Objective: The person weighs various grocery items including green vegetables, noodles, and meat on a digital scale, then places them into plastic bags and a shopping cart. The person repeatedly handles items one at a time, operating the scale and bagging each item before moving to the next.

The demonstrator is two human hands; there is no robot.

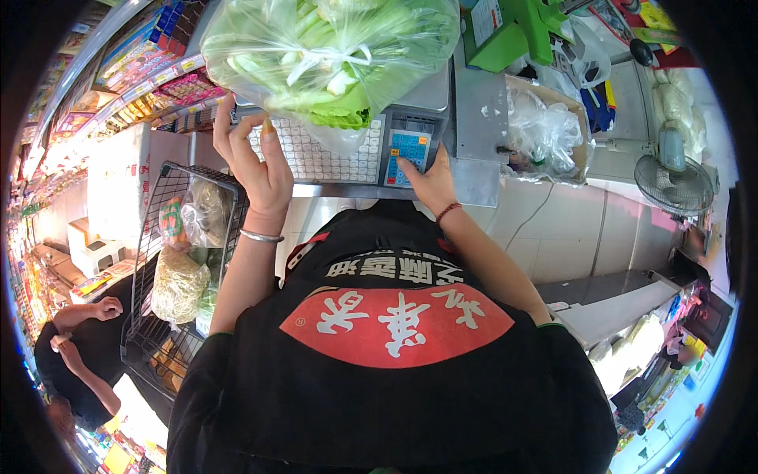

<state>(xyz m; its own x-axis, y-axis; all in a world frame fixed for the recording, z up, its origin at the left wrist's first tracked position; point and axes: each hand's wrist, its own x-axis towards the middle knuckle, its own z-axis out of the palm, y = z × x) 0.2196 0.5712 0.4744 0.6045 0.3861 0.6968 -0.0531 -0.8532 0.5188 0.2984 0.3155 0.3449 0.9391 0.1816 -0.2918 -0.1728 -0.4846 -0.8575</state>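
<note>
A tied clear plastic bag of leafy green vegetables (pixel 331 59) rests on a weighing scale (pixel 426 98) at the counter. Its lower end overhangs the scale's white-key keyboard (pixel 325 160). My left hand (pixel 254 160) is raised at the keyboard's left side, fingers apart and partly bent, holding nothing; its fingertips are near the bag's lower left edge. At the right, my right hand (pixel 435 181) has its thumb on the blue number keypad (pixel 407 155), while its other fingers lie along the scale's right side. The bag hides part of the keyboard and the weighing plate.
On my left stands a wire shopping cart (pixel 177 249) holding bagged produce, with a person (pixel 83 361) beside it. Right of the scale are a green device (pixel 509 35) and a cardboard box of crumpled plastic bags (pixel 548 127). Farther right is a fan (pixel 674 183).
</note>
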